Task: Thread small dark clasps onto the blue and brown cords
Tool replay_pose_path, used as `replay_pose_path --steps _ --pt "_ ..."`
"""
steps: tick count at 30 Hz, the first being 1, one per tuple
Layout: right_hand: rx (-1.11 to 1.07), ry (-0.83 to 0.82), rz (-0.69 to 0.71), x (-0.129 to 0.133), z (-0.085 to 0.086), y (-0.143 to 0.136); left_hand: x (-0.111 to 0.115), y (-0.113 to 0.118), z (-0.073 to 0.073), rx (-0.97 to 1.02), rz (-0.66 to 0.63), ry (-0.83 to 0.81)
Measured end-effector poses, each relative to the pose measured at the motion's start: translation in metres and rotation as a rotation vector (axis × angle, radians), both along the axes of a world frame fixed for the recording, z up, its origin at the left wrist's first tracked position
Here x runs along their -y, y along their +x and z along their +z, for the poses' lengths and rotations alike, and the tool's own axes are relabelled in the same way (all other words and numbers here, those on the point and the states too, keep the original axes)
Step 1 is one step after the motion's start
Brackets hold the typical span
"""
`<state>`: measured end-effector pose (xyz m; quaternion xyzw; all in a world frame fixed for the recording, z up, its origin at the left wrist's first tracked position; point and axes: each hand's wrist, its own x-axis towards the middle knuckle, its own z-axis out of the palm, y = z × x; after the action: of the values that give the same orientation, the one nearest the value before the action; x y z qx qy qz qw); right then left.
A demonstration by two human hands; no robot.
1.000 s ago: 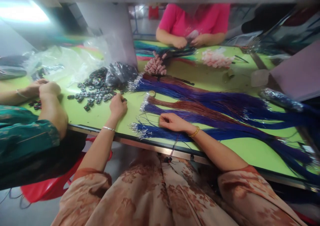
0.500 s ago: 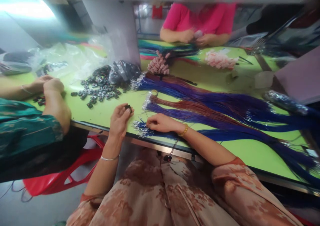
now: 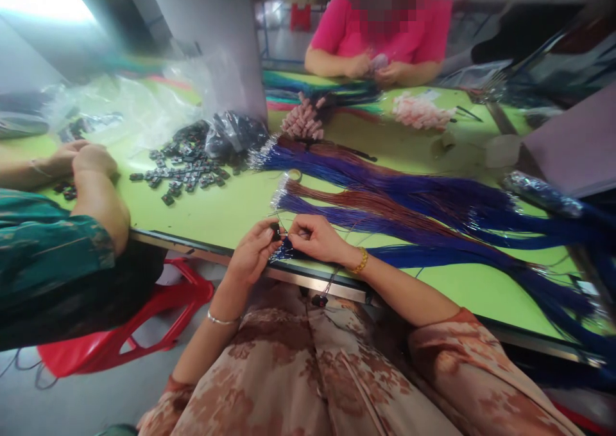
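Between the thumb and fingers of my left hand (image 3: 253, 251) is a small black connector housing (image 3: 276, 232). My right hand (image 3: 317, 238) is closed in a pinch close beside it, at the metal-tipped ends of a blue wire bundle (image 3: 404, 257). A wire appears to be in that pinch, though its tip is too small to make out. The two hands nearly meet near the table's front edge. Behind them lie brown and purple wires (image 3: 356, 200) with silvery tips. Beneath my right wrist, a black connector on thin wires (image 3: 319, 300) hangs over the edge.
A pile of black connectors (image 3: 190, 166) lies left of centre beside a clear plastic bag (image 3: 139, 112). Pink pieces (image 3: 303, 118) sit behind the wires. Co-workers' hands are at the left and across the green table (image 3: 192, 214). A red stool (image 3: 144, 311) stands below left.
My left hand has moved right with the black connector housing, up to my right hand. My right hand has lifted slightly from lying over the blue wire tips and now pinches beside the housing.
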<state>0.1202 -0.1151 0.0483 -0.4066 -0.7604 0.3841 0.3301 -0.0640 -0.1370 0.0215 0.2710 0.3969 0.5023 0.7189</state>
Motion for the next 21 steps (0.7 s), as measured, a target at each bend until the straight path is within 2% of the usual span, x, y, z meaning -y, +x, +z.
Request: replay_pose_path --steps 3,7,21 --pt "0.041 0.082 -0.031 0.0019 -0.0006 0.0004 0.0009 0.0016 -0.0017 0.023 -0.037 -0.006" --pt "0.060 0.099 -0.021 0.0023 -0.0020 -0.0001 0.0019 0.0019 -0.0040 0.034 -0.044 -0.019" --pt "0.044 0.015 -0.009 -0.0007 -0.0073 0.0005 0.0024 -0.0022 -0.0081 -0.012 -0.016 -0.052"
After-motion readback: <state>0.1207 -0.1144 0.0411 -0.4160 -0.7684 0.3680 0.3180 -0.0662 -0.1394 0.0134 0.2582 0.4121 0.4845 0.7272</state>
